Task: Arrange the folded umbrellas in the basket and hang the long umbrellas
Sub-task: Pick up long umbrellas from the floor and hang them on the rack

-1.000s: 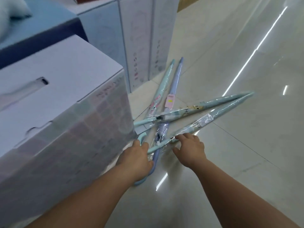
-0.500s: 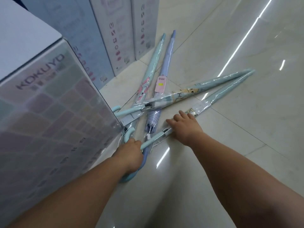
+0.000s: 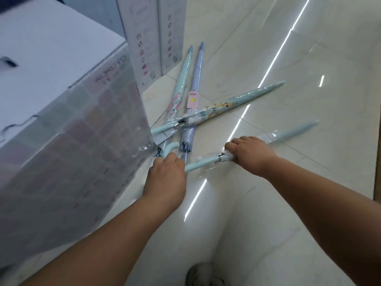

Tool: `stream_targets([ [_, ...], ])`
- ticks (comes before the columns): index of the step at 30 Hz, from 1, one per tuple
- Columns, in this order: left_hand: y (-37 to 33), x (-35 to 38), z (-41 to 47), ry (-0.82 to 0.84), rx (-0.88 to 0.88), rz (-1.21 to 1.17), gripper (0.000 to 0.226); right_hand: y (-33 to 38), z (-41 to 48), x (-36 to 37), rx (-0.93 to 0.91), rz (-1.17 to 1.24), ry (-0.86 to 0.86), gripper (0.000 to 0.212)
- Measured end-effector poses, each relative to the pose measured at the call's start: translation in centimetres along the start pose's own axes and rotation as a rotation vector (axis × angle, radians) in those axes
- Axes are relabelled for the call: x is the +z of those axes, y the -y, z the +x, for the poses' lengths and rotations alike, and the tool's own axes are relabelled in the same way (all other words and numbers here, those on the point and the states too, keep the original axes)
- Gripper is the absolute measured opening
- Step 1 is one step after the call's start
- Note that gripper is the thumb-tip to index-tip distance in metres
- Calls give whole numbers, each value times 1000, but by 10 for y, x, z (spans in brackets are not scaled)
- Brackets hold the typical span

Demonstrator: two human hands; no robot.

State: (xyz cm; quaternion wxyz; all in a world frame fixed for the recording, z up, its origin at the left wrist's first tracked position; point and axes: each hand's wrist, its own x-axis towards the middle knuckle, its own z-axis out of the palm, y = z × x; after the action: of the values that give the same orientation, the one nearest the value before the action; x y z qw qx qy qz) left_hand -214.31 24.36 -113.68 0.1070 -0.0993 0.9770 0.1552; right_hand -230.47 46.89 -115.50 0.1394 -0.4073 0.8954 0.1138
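The nearest mint umbrella [image 3: 288, 134] had swung away from the pile: half a second earlier it lay close along the printed mint umbrella [image 3: 233, 105], and now its tip pointed right, well apart from that one. The right hand [image 3: 250, 154] was closed round its shaft near the handle end, so this umbrella seemed to be the one being drawn out for hanging. The left hand [image 3: 166, 176] had shifted up onto a curved mint handle [image 3: 170, 148] and looked curled over it, though its fingers were hidden. The lilac umbrella [image 3: 195, 79] and the pink-printed umbrella [image 3: 181, 79] lay as before on the floor [image 3: 268, 203], beside the boxes [image 3: 61, 120] at left. None was hung yet.
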Motion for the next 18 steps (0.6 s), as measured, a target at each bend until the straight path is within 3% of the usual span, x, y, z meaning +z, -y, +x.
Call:
stream_targets([
  [2,-1,-25,-21,-39,61,-72,13,14,-28,-18,37,32,-13,25],
  [7,-23,-112,-90,43,95,-228,64,58,-91,-78,128,134,13,28],
  [12,-30,-231,-172,-52,158,-334,73,99,-147,-181,186,336,0,30],
  [18,-49,-425,-261,-1,17,-390,70,132,-211,-385,240,623,-61,18],
])
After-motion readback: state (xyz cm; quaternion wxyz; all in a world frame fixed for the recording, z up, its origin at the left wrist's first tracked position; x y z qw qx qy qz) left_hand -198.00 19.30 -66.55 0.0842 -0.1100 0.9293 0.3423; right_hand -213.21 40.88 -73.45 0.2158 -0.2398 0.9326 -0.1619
